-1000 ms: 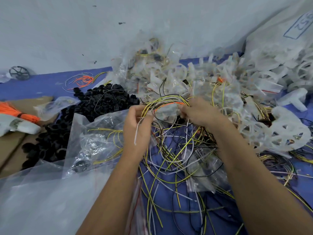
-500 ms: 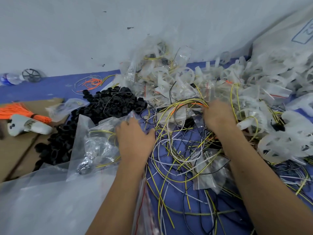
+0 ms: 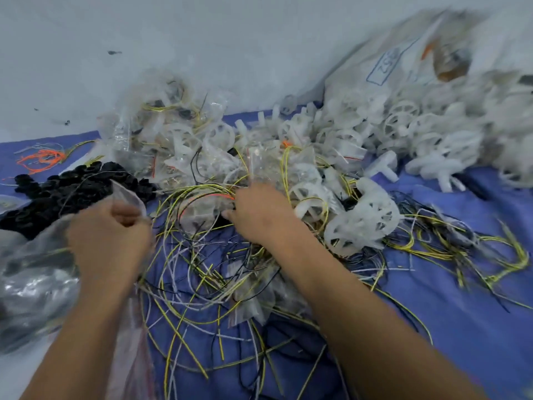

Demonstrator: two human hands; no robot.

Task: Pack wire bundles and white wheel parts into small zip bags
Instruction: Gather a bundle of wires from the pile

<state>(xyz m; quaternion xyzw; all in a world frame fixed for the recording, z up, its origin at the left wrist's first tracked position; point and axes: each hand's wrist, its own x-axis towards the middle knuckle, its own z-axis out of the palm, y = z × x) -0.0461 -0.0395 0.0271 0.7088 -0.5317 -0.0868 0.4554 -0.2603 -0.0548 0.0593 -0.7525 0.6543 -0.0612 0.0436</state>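
Both hands work the pile: the left hand (image 3: 111, 241), fingers curled, seems to pinch the edge of a clear bag (image 3: 127, 197), though blur makes that uncertain. The right hand (image 3: 259, 217) grips a looped wire bundle (image 3: 202, 203) beside the white wheels (image 3: 363, 223) on the blue cloth (image 3: 461, 298). Bagging is starting; next, open the bag's mouth and feed the bundle in.

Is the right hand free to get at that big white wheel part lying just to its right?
Probably yes. The white wheel part lies on top of the loose wires, right beside the right hand, with nothing covering it. A yellow wire seems to cross the neighbouring parts, so it may drag some along.
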